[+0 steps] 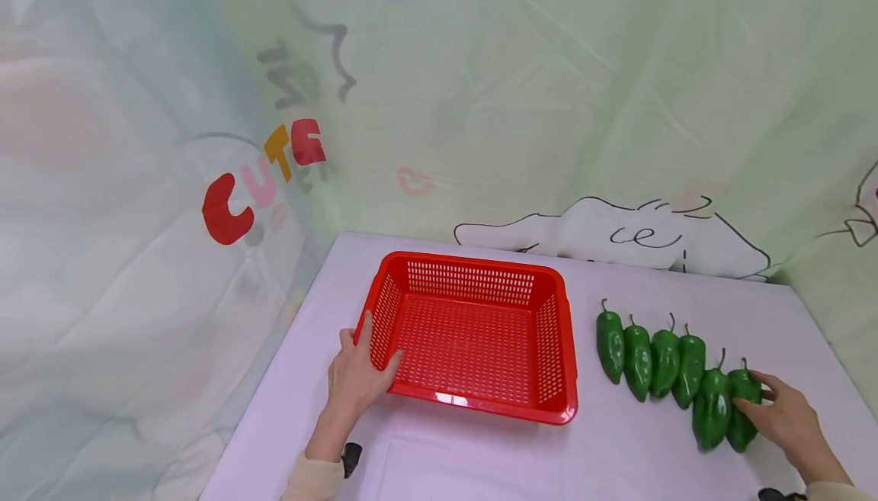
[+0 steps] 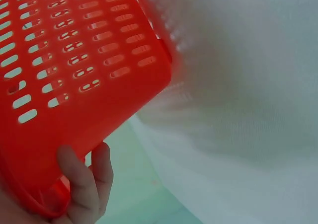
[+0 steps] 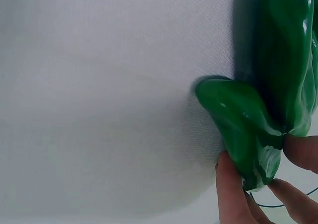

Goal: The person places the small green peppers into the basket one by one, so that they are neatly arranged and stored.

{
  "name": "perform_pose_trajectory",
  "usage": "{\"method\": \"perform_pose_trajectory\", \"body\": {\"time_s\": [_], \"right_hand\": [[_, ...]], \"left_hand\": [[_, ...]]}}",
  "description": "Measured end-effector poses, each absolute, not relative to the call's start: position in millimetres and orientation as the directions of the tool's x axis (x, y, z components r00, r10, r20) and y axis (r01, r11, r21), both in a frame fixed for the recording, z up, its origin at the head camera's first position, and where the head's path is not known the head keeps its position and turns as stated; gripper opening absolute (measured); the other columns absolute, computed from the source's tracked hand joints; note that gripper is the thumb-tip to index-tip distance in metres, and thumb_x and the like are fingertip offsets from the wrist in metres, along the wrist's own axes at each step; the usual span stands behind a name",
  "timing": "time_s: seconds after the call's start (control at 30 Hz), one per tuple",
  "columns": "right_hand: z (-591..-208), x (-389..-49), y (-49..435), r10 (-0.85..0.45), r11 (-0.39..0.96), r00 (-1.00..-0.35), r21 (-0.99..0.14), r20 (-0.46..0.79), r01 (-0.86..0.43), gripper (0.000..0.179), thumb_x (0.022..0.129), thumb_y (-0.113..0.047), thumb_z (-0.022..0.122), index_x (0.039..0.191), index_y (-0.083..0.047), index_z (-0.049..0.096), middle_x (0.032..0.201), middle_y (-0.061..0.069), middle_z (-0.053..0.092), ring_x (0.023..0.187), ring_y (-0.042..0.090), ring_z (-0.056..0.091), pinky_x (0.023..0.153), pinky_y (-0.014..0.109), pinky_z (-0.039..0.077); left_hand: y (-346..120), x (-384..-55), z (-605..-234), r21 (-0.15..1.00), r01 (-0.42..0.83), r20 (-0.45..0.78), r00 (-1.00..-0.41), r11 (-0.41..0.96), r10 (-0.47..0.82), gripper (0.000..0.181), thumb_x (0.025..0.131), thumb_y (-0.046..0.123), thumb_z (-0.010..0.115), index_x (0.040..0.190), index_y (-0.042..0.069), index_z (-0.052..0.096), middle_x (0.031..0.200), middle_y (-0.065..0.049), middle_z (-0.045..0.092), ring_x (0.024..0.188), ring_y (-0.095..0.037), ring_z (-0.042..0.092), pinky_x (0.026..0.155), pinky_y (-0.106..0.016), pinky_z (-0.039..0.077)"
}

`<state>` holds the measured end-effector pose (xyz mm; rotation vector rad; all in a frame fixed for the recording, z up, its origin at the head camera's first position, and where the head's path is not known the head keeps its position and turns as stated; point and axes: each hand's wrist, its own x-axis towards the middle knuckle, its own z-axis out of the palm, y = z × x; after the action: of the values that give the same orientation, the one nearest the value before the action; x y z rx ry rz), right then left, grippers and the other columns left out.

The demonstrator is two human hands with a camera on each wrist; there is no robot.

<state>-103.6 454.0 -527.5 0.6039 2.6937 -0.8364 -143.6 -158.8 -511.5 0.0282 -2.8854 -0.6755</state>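
Observation:
A red plastic basket [image 1: 480, 409] with slotted walls stands on the table. My left hand [image 1: 360, 367] grips its left rim near the front corner; in the left wrist view, fingers [image 2: 82, 184] curl against the basket's outer wall [image 2: 99, 110]. On the right, several green peppers [image 1: 638, 364] lie side by side, stems pointing away. My right hand [image 1: 785, 413] holds the rightmost pepper [image 1: 742, 409] between thumb and fingers. Up close in the right wrist view, that pepper [image 3: 243, 119] lies beside a larger pepper [image 3: 283, 50], with the fingertips around its stem end.
The table [image 1: 439, 455] has a pale cloth on it. A printed curtain [image 1: 466, 120] with letters and drawings hangs behind the table and along its left side. Inside the basket, the perforated floor [image 1: 466, 348] shows.

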Motion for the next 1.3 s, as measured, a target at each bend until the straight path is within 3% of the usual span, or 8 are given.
{"method": "perform_pose_trajectory", "body": {"time_s": [0.6,0.73,1.03,1.1,1.2,1.3], "right_hand": [[-522,-102,454,0.346,0.735,-0.883,-0.494,-0.316,0.465,0.074,0.087,-0.015,0.065,0.142,0.017,0.025,0.129,0.051,0.031,0.110,0.064,0.041,0.077,0.057,0.051],[-515,-104,453,0.373,0.738,-0.892,-0.501,-0.255,0.452,0.072,0.088,-0.011,0.063,0.142,0.017,0.026,0.128,0.051,0.031,0.108,0.065,0.041,0.076,0.058,0.051],[-491,-117,443,0.413,0.670,-0.879,-0.573,-0.240,0.471,0.076,0.089,-0.011,0.061,0.147,0.014,0.019,0.132,0.050,0.030,0.111,0.063,0.042,0.079,0.061,0.049],[-485,-120,441,0.389,0.667,-0.892,-0.598,-0.229,0.445,0.076,0.090,-0.013,0.062,0.147,0.015,0.020,0.131,0.050,0.030,0.110,0.062,0.045,0.077,0.056,0.052],[-477,-125,436,0.336,0.664,-0.919,-0.641,-0.205,0.386,0.076,0.092,-0.018,0.063,0.146,0.017,0.021,0.130,0.051,0.031,0.096,0.052,0.059,0.067,0.041,0.056],[-468,-128,427,0.291,0.653,-0.938,-0.677,-0.188,0.338,0.076,0.094,-0.020,0.062,0.146,0.017,0.022,0.130,0.051,0.032,0.079,0.029,0.067,0.059,0.030,0.054]], "left_hand": [[-164,-139,-512,0.530,0.028,0.125,-0.991,0.847,-0.046,0.089,0.082,0.040,0.069,0.155,0.009,0.029,0.104,-0.015,0.044,0.059,-0.016,0.042,0.055,-0.029,0.038],[-164,-139,-511,0.531,0.027,0.126,-0.991,0.847,-0.048,0.089,0.081,0.039,0.070,0.155,0.009,0.030,0.106,-0.015,0.045,0.063,-0.016,0.045,0.058,-0.030,0.040],[-166,-139,-513,0.537,0.025,0.117,-0.992,0.843,-0.045,0.092,0.079,0.035,0.072,0.156,0.010,0.028,0.107,-0.015,0.048,0.072,-0.019,0.050,0.063,-0.033,0.046],[-166,-138,-513,0.540,0.019,0.111,-0.993,0.841,-0.049,0.093,0.078,0.034,0.072,0.156,0.010,0.028,0.106,-0.014,0.049,0.075,-0.019,0.051,0.065,-0.033,0.048],[-165,-138,-514,0.544,0.011,0.108,-0.993,0.839,-0.057,0.094,0.077,0.034,0.073,0.156,0.010,0.028,0.104,-0.014,0.050,0.078,-0.020,0.052,0.068,-0.036,0.050],[-164,-137,-514,0.545,0.006,0.111,-0.992,0.838,-0.065,0.094,0.076,0.034,0.073,0.156,0.011,0.028,0.105,-0.013,0.051,0.080,-0.021,0.053,0.070,-0.038,0.052]]}}
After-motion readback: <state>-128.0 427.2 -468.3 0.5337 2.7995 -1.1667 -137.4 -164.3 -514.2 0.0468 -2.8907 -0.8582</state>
